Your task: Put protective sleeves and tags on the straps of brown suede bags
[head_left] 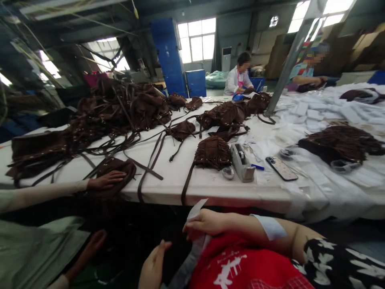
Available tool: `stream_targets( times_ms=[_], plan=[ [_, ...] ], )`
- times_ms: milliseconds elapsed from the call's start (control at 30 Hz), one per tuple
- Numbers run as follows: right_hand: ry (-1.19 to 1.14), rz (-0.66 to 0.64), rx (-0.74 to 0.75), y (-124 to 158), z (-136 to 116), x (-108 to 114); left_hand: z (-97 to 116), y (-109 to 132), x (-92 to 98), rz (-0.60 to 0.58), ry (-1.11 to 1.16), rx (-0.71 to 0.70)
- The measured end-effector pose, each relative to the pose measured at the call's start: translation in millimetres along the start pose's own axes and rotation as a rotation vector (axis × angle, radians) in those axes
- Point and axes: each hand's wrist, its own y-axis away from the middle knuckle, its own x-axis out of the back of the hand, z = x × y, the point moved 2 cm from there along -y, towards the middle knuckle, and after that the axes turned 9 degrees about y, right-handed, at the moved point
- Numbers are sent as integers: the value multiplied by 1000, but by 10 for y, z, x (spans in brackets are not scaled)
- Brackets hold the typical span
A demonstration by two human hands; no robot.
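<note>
My right hand [203,224] is closed on a thin white sheet [197,209], whose pointed end sticks up above the fingers near the table's front edge. A pale strip hangs below this hand, in front of the red apron [234,265]. Lower and to the left is my left hand [154,263], its fingers loosely extended and nothing visible between them; it is apart from my right hand. Beyond my hands, a brown fringed bag [213,152] lies on the white table [168,190], beside a grey tape dispenser [242,163].
A co-worker's hand [108,180] rests on a brown bag at left. Brown bags [120,104] are heaped behind it. A phone [281,168], blue pen [257,167], white packets [315,114] and a metal post [290,60] are at right. Two people work across the table.
</note>
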Motion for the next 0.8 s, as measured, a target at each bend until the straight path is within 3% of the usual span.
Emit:
stream_targets(
  times_ms=[67, 100, 167, 233, 367, 433, 533, 600, 700, 800],
  plan=[
    [85, -121, -5, -48, 66, -215, 45, -54, -298, -252, 213, 19],
    [128, -167, 1, -61, 103, -309, 72, -63, -434, -322, 304, 54],
    [209, -225, 26, -66, 176, -455, 122, -73, -629, -319, 434, 104],
    [280, -264, 29, -52, 257, -537, 131, -91, -701, -196, 506, 130],
    [376, -366, -64, -98, 479, -477, -17, -116, -540, 64, 473, 72],
    [377, -248, -213, -227, 629, -305, -116, -94, -386, 137, 382, -4],
    [363, 114, -413, -517, 831, 8, -210, -10, -195, 110, 285, -35],
    [337, 238, -410, -712, 905, 112, -223, 53, -122, 52, 247, -19],
    [191, 211, -360, -903, 924, 51, -214, 112, -102, -30, 185, -71],
    [5, 87, -331, -960, 814, -88, -262, 109, -158, 2, 109, -197]
  ],
)
